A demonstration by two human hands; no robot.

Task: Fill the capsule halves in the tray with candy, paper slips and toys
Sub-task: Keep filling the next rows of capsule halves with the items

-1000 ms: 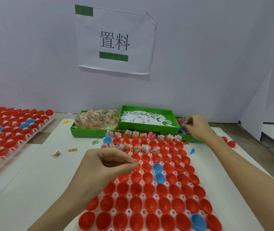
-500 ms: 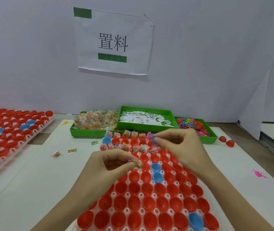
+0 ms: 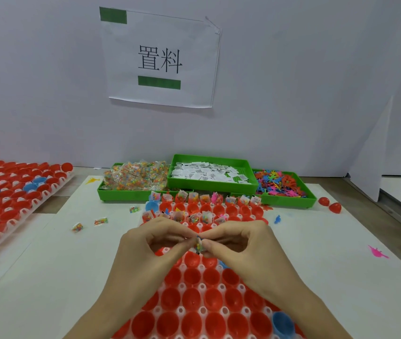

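Both hands (image 3: 199, 243) pinch a candy packet (image 3: 198, 246) below the sign (image 3: 160, 57) reading "置料".

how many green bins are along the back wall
3. The left bin holds candy packets, the middle bin holds paper slips and sits raised over its neighbours, and the right bin holds coloured toys. None looks hidden.

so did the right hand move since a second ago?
Yes. The right hand came back from the toy bin toward the person and leftward, and now meets the left hand over the capsule tray, both pinching a small candy packet.
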